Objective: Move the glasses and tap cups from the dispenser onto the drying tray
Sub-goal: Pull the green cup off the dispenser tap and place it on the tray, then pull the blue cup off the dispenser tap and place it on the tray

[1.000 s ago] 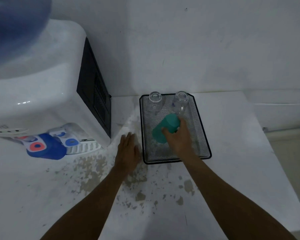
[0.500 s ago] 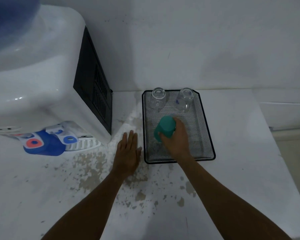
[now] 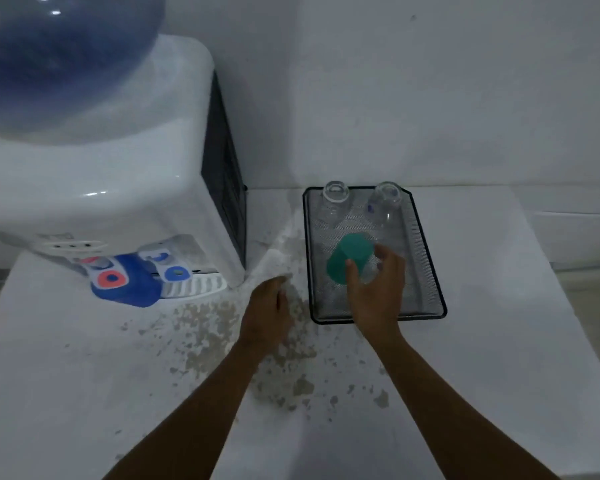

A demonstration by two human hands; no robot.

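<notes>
A black mesh drying tray [image 3: 429, 268] lies on the white counter, right of the water dispenser [image 3: 118, 174]. Two clear glasses [image 3: 334, 199] [image 3: 385, 201] stand upside down at its far end. A green cup [image 3: 347, 255] stands upside down in the tray's middle. My right hand [image 3: 378, 289] is just behind it with fingers spread; the thumb overlaps the cup's near edge and mesh shows between cup and fingers. My left hand [image 3: 269, 306] hovers loosely curled over the counter, left of the tray, holding nothing. A blue cup [image 3: 129, 287] sits under the dispenser's taps.
A large blue water bottle [image 3: 49, 57] tops the dispenser. Its white drip grille [image 3: 194, 287] juts out beside the blue cup. The counter [image 3: 499, 341] has worn, flaking patches in front of me. A white wall rises close behind the tray.
My right hand set the green cup upside down on the tray and loosened its fingers from it. My left hand lifted from flat on the counter and curled slightly.
</notes>
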